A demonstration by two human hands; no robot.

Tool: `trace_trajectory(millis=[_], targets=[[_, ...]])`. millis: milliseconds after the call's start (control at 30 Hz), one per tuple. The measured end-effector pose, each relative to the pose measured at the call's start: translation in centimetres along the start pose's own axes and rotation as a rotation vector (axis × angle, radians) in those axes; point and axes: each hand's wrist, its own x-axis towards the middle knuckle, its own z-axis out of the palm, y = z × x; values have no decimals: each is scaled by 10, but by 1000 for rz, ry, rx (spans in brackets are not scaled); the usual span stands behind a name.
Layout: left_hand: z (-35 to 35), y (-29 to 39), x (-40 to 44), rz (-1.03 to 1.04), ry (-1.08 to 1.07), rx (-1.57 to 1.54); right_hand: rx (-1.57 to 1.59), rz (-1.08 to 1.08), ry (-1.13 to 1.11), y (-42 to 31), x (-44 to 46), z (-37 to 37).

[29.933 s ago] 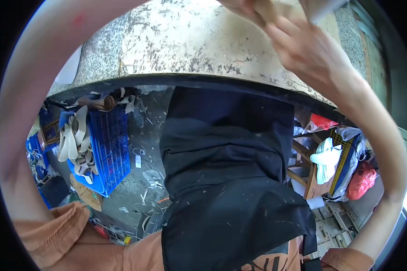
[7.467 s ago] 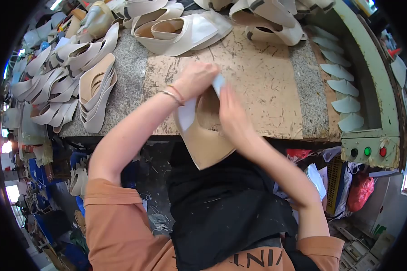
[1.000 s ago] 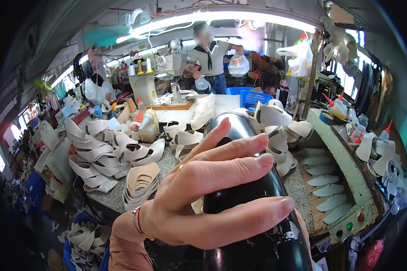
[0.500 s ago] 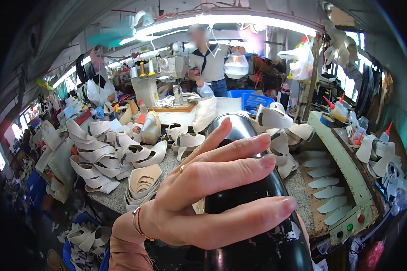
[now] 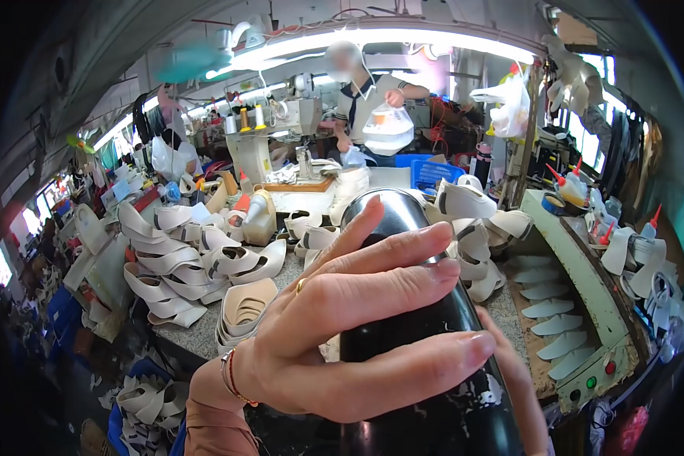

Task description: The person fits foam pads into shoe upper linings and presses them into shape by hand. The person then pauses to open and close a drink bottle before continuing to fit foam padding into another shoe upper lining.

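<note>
Across the centre lies my left hand (image 5: 357,304), its fingers spread and resting on top of a glossy black rounded thing (image 5: 403,334) with chipped paint. I cannot make out what kind of thing it is. Behind its right side shows part of my right hand (image 5: 518,380); its fingertips are mostly hidden by the black body. Left of my left hand, a stack of beige curved shoe pieces (image 5: 249,298) stands on the speckled tabletop. Farther left are piled white shoe uppers (image 5: 167,262).
At right stands a pale green machine (image 5: 604,304) with insole-shaped pieces (image 5: 558,324) in its opening. A glue bottle (image 5: 260,216) and sewing machine (image 5: 262,140) are beyond the table. A co-worker (image 5: 353,106) holds a plastic bag (image 5: 388,131). A bin of pieces (image 5: 148,403) sits lower left.
My right hand has come further into view along the black thing's right side. My left hand stays in place on top. The co-worker and the bag have shifted.
</note>
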Motion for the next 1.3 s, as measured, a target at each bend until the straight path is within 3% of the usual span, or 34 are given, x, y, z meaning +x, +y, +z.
trace_trajectory(millis=[33, 100, 133, 300, 467, 533, 567, 733, 900, 1100, 1300], targets=[[0, 1, -1, 2, 6, -3, -108, 11, -34, -12, 12, -1], [0, 1, -2, 0, 6, -5, -349, -197, -135, -42, 47, -3], [0, 2, -3, -4, 1, -5, -470, -173, -178, -75, 54, 7], [-10, 3, -2, -19, -97, 20, -1015, -510, -443, -183, 112, 61], [-10, 0, -5, -12, -82, 6, -1169, -466, -250, -215, 111, 114], [-8, -1, -7, -5, -45, 1, -1117, -498, -138, -195, 116, 110], [-7, 0, -7, -10, -38, 1, -1196, -401, -90, -191, 99, 114], [-11, 1, -2, -2, -48, -1, -1239, -336, -165, -105, 83, 55], [-4, 0, 2, -8, -20, -37, -1216, -13, -281, -5, 36, 13], [5, 3, 7, -36, 38, -29, -996, 272, -311, 17, 6, 0], [6, 2, 11, -21, 24, -45, -979, 300, -337, 34, -5, -10]])
